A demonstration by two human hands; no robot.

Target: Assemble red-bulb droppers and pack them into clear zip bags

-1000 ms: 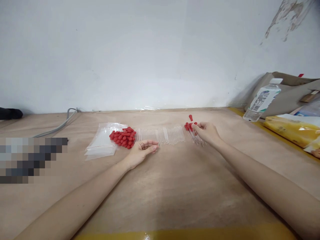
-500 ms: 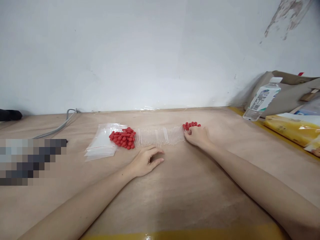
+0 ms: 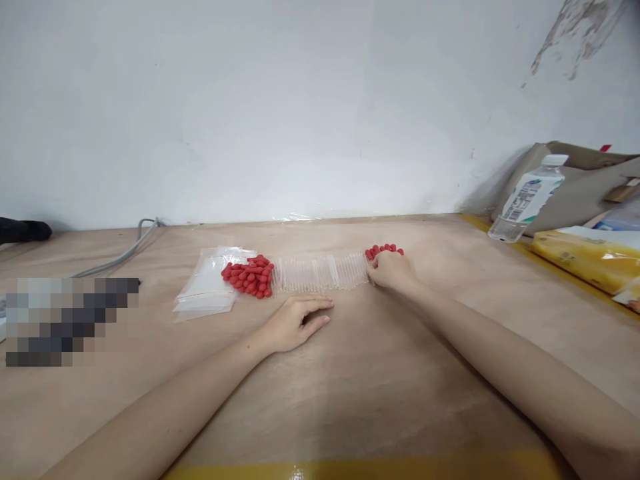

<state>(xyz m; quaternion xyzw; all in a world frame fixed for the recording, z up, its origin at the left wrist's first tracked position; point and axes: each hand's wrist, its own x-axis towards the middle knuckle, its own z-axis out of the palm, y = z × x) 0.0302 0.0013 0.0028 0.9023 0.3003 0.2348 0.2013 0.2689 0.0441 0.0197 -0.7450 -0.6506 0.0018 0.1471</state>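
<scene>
A row of clear plastic tubes point(image 3: 320, 273) lies across the middle of the brown table point(image 3: 350, 387). To its left is a heap of red rubber bulbs point(image 3: 249, 275) beside a stack of small clear bags point(image 3: 207, 288). My right hand point(image 3: 391, 269) rests palm down at the row's right end, fingers curled over a bunch of tubes with red bulbs point(image 3: 384, 250) that stick out beyond it. My left hand point(image 3: 295, 321) lies flat on the table just in front of the row, fingers loosely apart, holding nothing.
A grey cable point(image 3: 120, 252) runs along the back left by the wall. At the right stand a leaning water bottle point(image 3: 527, 198), a tan bag point(image 3: 575, 187) and a yellow packet point(image 3: 583, 257). A yellow stripe point(image 3: 375, 469) marks the table's near edge.
My right hand has come down from a raised hold and laid the red-bulbed tubes on the table at the row's end. My left hand turned palm down and slid slightly nearer.
</scene>
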